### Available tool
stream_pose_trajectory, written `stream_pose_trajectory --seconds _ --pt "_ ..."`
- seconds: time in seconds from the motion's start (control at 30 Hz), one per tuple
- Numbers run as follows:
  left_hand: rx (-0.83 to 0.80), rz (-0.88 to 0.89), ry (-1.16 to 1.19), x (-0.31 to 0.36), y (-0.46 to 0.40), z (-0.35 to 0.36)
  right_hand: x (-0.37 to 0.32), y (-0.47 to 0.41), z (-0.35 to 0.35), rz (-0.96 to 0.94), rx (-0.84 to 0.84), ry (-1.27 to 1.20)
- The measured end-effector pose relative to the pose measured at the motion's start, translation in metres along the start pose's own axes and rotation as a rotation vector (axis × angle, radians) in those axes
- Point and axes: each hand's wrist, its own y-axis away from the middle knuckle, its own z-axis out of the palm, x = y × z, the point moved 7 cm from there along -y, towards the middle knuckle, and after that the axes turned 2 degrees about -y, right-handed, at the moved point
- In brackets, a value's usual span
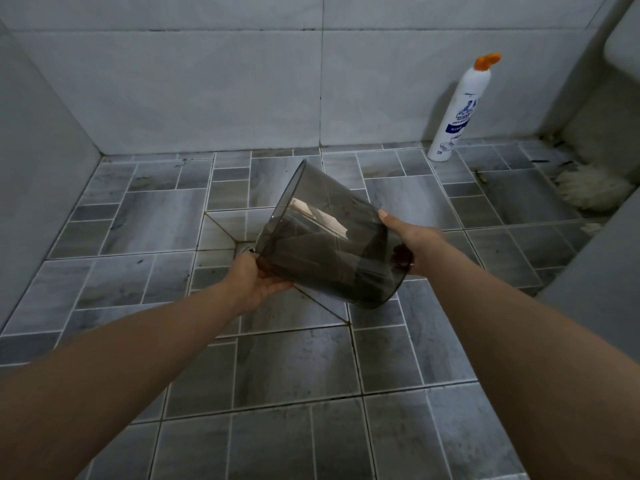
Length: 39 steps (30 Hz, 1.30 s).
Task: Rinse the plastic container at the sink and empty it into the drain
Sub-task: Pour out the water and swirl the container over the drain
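- You hold the plastic container (329, 237) in both hands, up off the tiled floor (294, 368), tipped so its wide open mouth points away from you and down to the left.
- Your left hand (258, 280) is clamped on the near edge of the mouth, palm up beneath the rim, fingertips curled against the smoky wall.
- Your right hand (414, 245) is clamped on the closed base end, thumb lying along the upper side, the other fingers showing dimly through the dark plastic at the bottom.
- The container spans the gap between your two grips: mouth at the left grip, base at the right grip, which sits a little higher in the view.
- The drain (245, 248) lies on the floor just beyond your left grip, right by the lowest edge of the mouth; only a small part shows, the rest hidden behind the container.
- I cannot tell whether any water is inside or running out.
- Well beyond your right grip, a white bottle (457, 112) with an orange cap stands upright on the floor against the tiled wall (207, 81).
- Farther right of that grip, a pale mop head (592, 190) rests on the floor near the corner.
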Motion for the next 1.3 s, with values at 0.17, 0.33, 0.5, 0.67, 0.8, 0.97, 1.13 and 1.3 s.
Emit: stream_pose_trajectory --seconds 0.17,0.33,0.5,0.67,0.8,0.97,1.13,1.3 --pt "0.034 -0.006 -0.010 -0.0005 0.0002 -0.0021 -0.0004 -0.0018 0.0001 -0.013 0.031 -0.004" --pt "0.040 -0.006 -0.020 0.0007 0.0040 -0.0002 -0.0008 -0.0021 -0.0010 -0.020 0.061 0.003" --pt "0.047 -0.012 -0.015 -0.0009 0.0023 -0.0043 -0.0023 -0.0015 -0.0006 -0.023 0.061 -0.002" --pt "0.036 0.000 -0.010 -0.0001 0.0015 -0.0036 -0.0024 -0.0020 -0.0006 -0.024 0.074 -0.016" --pt "0.036 0.001 -0.012 0.0005 0.0032 -0.0030 -0.0020 -0.0032 -0.0011 -0.021 0.066 -0.010" --pt "0.028 -0.008 -0.014 -0.0003 0.0028 -0.0021 -0.0005 -0.0045 -0.0014 -0.016 0.055 -0.005" --pt "0.026 -0.011 0.002 -0.0015 -0.0006 -0.0043 -0.0016 -0.0038 -0.0033 -0.029 0.070 0.009" --pt "0.013 -0.018 0.025 -0.0029 -0.0012 -0.0009 -0.0016 -0.0033 -0.0052 -0.029 0.070 0.002"
